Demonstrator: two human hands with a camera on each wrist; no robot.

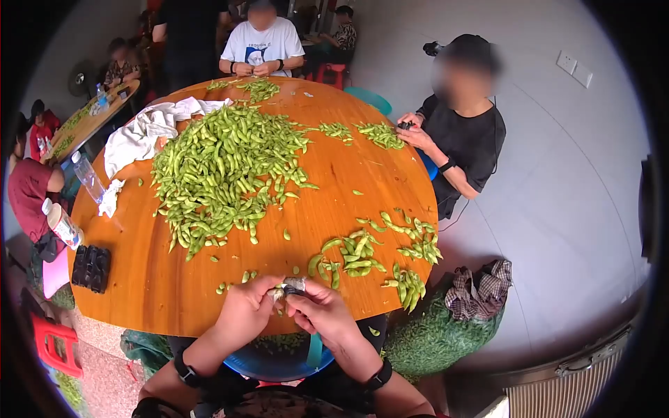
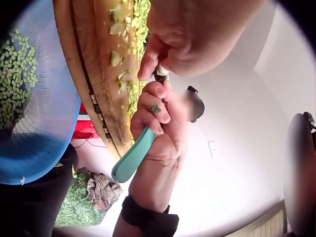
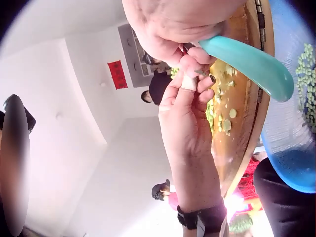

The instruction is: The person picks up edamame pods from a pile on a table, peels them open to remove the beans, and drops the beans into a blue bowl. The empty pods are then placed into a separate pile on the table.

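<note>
My right hand (image 1: 329,319) grips a teal-handled tool; its handle (image 2: 134,155) sticks out below the curled fingers, and dark metal shows at the fingertips. Close against it, my left hand (image 1: 240,313) has its fingers bent and its tips touching the right hand's. A white wrap (image 3: 188,82) covers one left finger. Whatever lies between the fingertips is mostly hidden. A green scrap (image 2: 155,107) clings to the right fingers. Both hands are over the near table edge, with small piles of green pods (image 1: 357,252) beyond to the right.
A large pod heap (image 1: 223,167) covers the middle of the round table (image 1: 362,181). Below the edge sits a blue basin (image 2: 54,148) holding shelled beans. A black tray (image 1: 90,269), bottles and a cloth (image 1: 143,136) lie left. People sit across and at the right.
</note>
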